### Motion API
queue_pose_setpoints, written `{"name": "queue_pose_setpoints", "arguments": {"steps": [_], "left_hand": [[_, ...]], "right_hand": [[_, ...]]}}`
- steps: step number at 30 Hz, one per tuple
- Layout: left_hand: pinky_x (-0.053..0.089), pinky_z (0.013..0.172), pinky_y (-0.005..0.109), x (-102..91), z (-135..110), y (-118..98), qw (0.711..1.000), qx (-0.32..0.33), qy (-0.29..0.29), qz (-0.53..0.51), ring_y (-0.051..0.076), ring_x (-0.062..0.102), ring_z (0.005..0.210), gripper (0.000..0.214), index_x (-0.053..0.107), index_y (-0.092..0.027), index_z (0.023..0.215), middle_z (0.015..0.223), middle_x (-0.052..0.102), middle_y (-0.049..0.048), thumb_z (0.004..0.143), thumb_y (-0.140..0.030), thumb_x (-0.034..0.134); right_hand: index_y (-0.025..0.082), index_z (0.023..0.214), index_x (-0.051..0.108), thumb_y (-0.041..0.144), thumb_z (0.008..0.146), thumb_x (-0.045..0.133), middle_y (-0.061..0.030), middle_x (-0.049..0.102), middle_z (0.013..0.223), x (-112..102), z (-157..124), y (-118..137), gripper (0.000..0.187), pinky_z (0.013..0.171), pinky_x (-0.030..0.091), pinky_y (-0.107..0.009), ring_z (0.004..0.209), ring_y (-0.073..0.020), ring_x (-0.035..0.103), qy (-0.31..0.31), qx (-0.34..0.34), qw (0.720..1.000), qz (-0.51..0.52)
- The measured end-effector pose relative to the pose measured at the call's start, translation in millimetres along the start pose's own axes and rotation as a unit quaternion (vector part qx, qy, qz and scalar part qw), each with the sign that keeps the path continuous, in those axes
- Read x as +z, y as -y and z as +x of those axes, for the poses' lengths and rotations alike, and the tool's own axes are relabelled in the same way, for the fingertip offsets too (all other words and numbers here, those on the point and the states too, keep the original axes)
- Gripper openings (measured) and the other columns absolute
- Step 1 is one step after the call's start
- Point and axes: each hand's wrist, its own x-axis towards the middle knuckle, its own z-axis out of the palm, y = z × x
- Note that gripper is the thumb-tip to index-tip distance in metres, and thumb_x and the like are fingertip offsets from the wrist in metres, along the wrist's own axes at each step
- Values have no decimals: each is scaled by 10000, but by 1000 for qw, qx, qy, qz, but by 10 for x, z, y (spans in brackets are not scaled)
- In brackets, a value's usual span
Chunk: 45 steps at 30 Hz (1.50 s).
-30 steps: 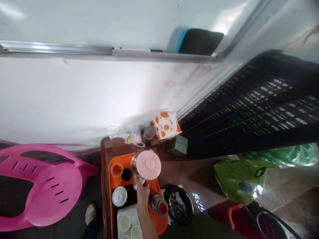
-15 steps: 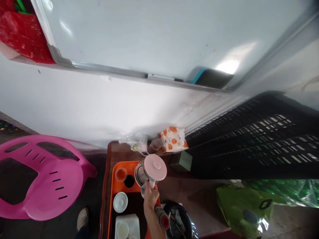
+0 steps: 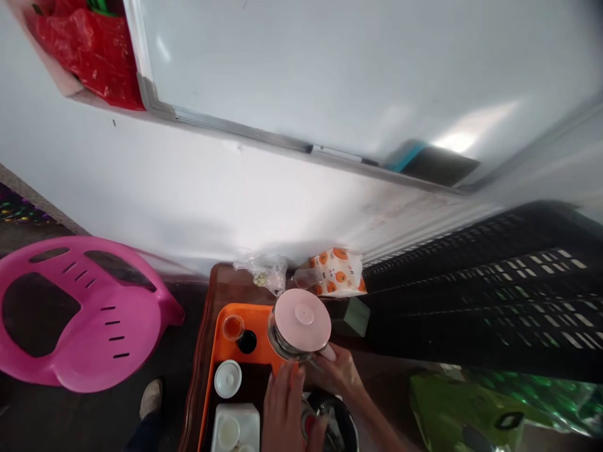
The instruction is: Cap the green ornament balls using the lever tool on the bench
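Observation:
A glass kettle with a pink lid [image 3: 301, 322] is above the far right corner of the orange tray [image 3: 218, 351]. My right hand [image 3: 336, 371] comes in from the lower right and is closed on the kettle's pink handle. My left hand [image 3: 282, 405] lies just below the kettle with its fingers stretched out, over the tray's right edge and partly covering a flask with a red cap [image 3: 308, 425]. On the tray stand a glass of reddish tea [image 3: 233, 326], a small black cup [image 3: 246, 341], a white lidded cup [image 3: 228, 378] and a white dish of small cups [image 3: 235, 430].
A black round bowl [image 3: 336, 430] sits right of the tray on the brown table [image 3: 221, 285]. At the wall lie a plastic bag [image 3: 266, 273], an orange-patterned packet [image 3: 336, 273] and a green box [image 3: 357, 316]. A pink chair [image 3: 70, 314] stands left; black crates [image 3: 494, 295] and a green bag [image 3: 471, 408] right.
The kettle has moved right and nearer the camera. The hand that held its handle now lies stretched out below it, and a second hand has come in from the right and gripped the handle.

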Motion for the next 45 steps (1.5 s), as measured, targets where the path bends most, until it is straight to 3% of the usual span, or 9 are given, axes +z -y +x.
{"name": "queue_pose_setpoints", "arguments": {"steps": [3, 5, 10, 16, 24, 31, 38, 45], "left_hand": [[392, 1141, 530, 268, 482, -140, 995, 78, -58, 28, 291, 356, 1432, 558, 366, -179, 1473, 1534, 405, 146, 939, -314, 453], [398, 1124, 567, 414, 679, -130, 993, 73, -69, 57, 330, 330, 1440, 607, 302, -146, 1499, 1549, 359, 191, 943, -346, 441], [431, 1066, 617, 706, 627, 103, 992, 26, -59, 104, 429, 328, 1413, 708, 237, -118, 1518, 1521, 369, 258, 921, -412, 478], [452, 1046, 604, 845, 500, 323, 988, -6, -90, 121, 449, 319, 1409, 764, 174, -133, 1532, 1532, 323, 290, 911, -445, 492], [448, 1049, 610, 897, 472, 589, 993, -31, -49, 104, 463, 335, 1389, 675, 335, -137, 1488, 1508, 364, 291, 906, -436, 497], [389, 1097, 620, 836, 475, 681, 995, -74, -3, 68, 456, 257, 1417, 682, 341, -119, 1482, 1534, 300, 292, 916, -478, 464], [318, 1151, 598, 787, 471, 731, 994, -108, 31, 9, 407, 154, 1454, 695, 250, -107, 1508, 1574, 210, 258, 922, -416, 460], [295, 1153, 616, 709, 504, 782, 990, -122, 65, -14, 418, 154, 1452, 682, 278, -88, 1497, 1564, 197, 273, 923, -413, 450]], "right_hand": [[159, 570, 530, 378, 630, 591, 34, 447, 527, -177, 148, 103, 235, 488, 325, -238, 542, -111, 360, 114, -32, 991, -68], [156, 564, 527, 340, 618, 571, 41, 429, 536, -212, 260, 151, 197, 510, 315, -234, 567, -109, 347, 177, -61, 976, -112], [164, 576, 515, 306, 568, 498, 52, 382, 546, -141, 508, 162, 144, 513, 279, -232, 557, -100, 314, 267, -92, 935, -215], [193, 547, 449, 280, 557, 470, 54, 348, 513, 47, 654, 213, 90, 528, 268, -238, 532, -103, 316, 280, -113, 895, -328], [195, 515, 440, 176, 575, 518, -8, 550, 525, 259, 712, 332, 100, 545, 248, -255, 532, -130, 460, 281, -132, 838, -448], [182, 592, 572, 131, 636, 528, -49, 684, 643, 408, 683, 397, 80, 570, 301, -241, 602, -152, 586, 296, -130, 800, -505], [181, 632, 618, 128, 685, 549, -64, 723, 707, 475, 669, 425, 101, 583, 305, -252, 668, -177, 650, 293, -133, 776, -542], [174, 667, 647, 139, 714, 570, -69, 727, 725, 542, 667, 482, 96, 588, 317, -258, 696, -188, 666, 299, -127, 754, -571]]}}
